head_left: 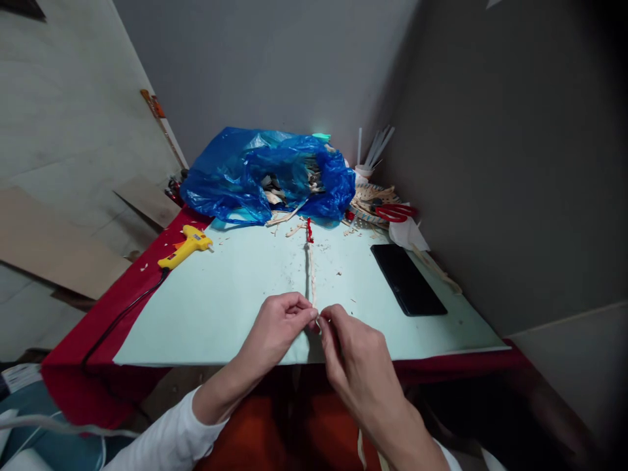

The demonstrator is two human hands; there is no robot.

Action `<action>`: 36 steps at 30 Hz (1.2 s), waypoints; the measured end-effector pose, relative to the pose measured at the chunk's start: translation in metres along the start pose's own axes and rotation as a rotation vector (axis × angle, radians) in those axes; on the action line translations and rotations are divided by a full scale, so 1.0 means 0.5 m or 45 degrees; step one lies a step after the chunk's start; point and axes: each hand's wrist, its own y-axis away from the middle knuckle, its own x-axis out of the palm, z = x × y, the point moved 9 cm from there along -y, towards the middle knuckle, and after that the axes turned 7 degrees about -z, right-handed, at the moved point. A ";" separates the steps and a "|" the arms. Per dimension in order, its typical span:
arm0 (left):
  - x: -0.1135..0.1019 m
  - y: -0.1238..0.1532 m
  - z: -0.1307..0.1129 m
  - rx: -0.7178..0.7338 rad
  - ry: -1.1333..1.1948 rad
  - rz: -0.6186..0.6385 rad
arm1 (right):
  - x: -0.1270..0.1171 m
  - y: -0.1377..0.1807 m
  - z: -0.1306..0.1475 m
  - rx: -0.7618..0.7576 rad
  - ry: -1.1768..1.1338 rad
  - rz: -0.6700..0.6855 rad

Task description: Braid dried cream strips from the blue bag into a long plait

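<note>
A thin, pale braided or twisted fibre cord runs away from me over the light green board. Its far end is at a red tie or clip. My left hand pinches the cord's near end between thumb and fingers. Close against it, my right hand is closed in a pinch on the same end, where a short bit of strand shows. The fingertips of both hands almost touch, and they hide how the strands cross there. Loose pale strips hang below my right wrist.
A blue plastic bag of fibre scraps lies at the back. A yellow glue gun with a black cable rests left. At right are a black tablet or large phone, red-handled scissors and a woven basket. Walls stand behind and right.
</note>
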 end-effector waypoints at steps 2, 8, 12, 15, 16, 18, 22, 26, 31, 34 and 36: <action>-0.002 0.006 0.007 -0.043 0.068 0.002 | 0.006 0.018 0.028 -0.131 0.124 -0.123; -0.007 0.015 0.016 -0.104 0.288 0.094 | 0.004 0.054 0.085 -0.467 0.296 -0.271; -0.011 0.014 0.012 -0.065 0.288 0.080 | -0.062 0.011 0.055 -0.269 0.110 -0.268; -0.008 0.013 0.009 0.004 0.276 0.094 | -0.045 -0.030 0.014 -0.011 -0.152 -0.031; -0.008 0.014 0.009 0.016 0.271 0.095 | -0.021 -0.037 0.004 0.062 -0.252 0.096; -0.009 0.016 0.011 0.023 0.266 0.093 | 0.026 -0.042 -0.010 0.172 -0.410 0.268; -0.008 0.028 0.007 0.021 0.233 0.103 | 0.068 -0.043 -0.024 0.247 -0.649 0.289; -0.020 0.044 0.000 0.038 0.087 0.084 | 0.064 -0.038 -0.033 0.297 -0.832 0.255; -0.060 0.060 -0.023 0.124 -0.229 0.014 | 0.064 -0.035 -0.038 0.360 -0.822 0.240; -0.059 0.078 -0.044 0.287 -0.458 -0.058 | 0.067 -0.037 -0.035 0.375 -0.880 0.246; -0.034 0.095 -0.053 0.470 -0.646 -0.085 | 0.073 -0.035 -0.037 0.445 -0.972 0.296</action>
